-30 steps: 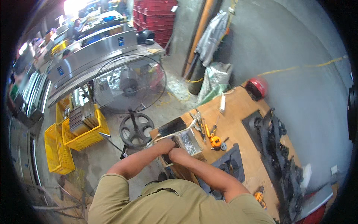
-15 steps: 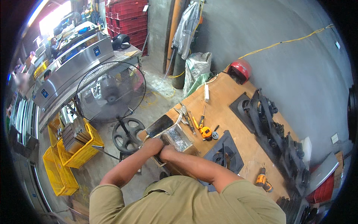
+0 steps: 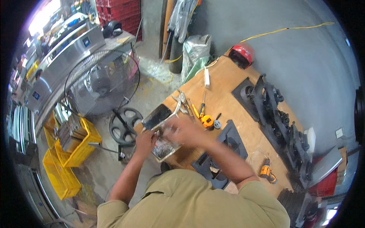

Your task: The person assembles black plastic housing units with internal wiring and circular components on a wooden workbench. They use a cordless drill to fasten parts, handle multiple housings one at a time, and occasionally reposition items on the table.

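A box of small metal parts (image 3: 165, 151) sits at the table's near left edge, with a pale bag-like lining showing inside. At its left side is my left hand (image 3: 145, 143), fingers curled at the rim; what they hold, if anything, is too small to name. My right hand (image 3: 183, 131) is over the box's far side, smeared by motion, so its fingers cannot be read. Just beyond lie a flat black case (image 3: 156, 116), locking pliers (image 3: 177, 106), a screwdriver (image 3: 202, 108) and a yellow tape measure (image 3: 207, 121).
Black plate-like parts (image 3: 228, 142) lie right of my right forearm, and a row of black brackets (image 3: 273, 114) lines the wall side. A cordless drill (image 3: 267, 171) rests near the right. A floor fan (image 3: 100, 83) and yellow crates (image 3: 78, 146) stand left of the table.
My hands, close together low at the box before, have come apart. The right one has moved up and right across the box; the left has shifted slightly left. The view has shifted a little.
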### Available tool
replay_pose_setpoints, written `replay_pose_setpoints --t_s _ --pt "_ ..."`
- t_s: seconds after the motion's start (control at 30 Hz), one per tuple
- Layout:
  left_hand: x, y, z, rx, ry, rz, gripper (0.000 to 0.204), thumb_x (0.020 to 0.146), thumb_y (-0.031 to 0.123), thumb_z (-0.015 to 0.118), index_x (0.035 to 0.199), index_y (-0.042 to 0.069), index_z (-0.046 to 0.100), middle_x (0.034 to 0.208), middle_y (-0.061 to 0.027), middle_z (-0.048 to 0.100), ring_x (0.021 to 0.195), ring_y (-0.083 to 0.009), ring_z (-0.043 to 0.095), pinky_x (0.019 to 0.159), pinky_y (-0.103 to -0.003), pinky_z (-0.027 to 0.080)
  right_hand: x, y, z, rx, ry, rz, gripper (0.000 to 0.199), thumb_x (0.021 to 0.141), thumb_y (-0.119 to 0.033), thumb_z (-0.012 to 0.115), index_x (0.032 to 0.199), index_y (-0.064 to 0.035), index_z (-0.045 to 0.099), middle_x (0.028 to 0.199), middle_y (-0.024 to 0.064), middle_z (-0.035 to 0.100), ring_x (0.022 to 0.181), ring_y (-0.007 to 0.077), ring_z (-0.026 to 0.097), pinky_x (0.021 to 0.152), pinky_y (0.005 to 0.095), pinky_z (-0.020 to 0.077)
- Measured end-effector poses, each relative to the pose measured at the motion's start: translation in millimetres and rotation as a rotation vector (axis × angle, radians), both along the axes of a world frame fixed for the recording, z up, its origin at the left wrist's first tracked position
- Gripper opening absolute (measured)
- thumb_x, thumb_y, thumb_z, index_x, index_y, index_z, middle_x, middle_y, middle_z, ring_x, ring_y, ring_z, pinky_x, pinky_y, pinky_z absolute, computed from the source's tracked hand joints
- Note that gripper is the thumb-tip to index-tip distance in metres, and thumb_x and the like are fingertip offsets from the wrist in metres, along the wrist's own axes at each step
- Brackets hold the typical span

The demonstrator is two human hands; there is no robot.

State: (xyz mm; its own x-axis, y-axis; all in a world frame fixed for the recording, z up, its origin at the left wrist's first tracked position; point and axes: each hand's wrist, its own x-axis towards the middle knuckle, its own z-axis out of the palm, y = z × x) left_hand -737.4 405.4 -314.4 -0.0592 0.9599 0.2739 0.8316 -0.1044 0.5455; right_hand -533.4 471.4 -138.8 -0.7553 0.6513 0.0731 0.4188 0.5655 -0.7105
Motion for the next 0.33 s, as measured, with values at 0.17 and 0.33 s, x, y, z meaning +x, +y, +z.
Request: replay_pose_setpoints --t_s 0.17,0.33 --pt "7.3 4.6 -2.4 -0.008 0.09 0.032 0.024 0.091 0.028 0.063 0.083 0.005 0.064 0.072 -0.0154 0.061 0.07 -0.0388 0.062 0.06 -0.048 0.045 146.8 -33.2 240.2 0.376 0.266 -0.062 0.061 0.09 -0.038 0.061 0.133 0.0016 0.042 0.12 0.0111 0.056 0.095 0.0161 0.057 0.079 0.0288 0.0475" --pt "6.6 -4.1 -1.3 0.038 0.027 0.005 0.023 0.091 0.028 0.063 0.091 0.006 0.066 0.076 -0.0135 0.063 0.074 -0.0362 0.064 0.062 -0.046 0.048 172.9 -48.5 277.5 0.328 0.004 0.148 0.091 0.09 -0.059 0.056 0.149 0.0039 0.027 0.136 0.0103 0.048 0.107 0.0173 0.051 0.087 0.0298 0.044"
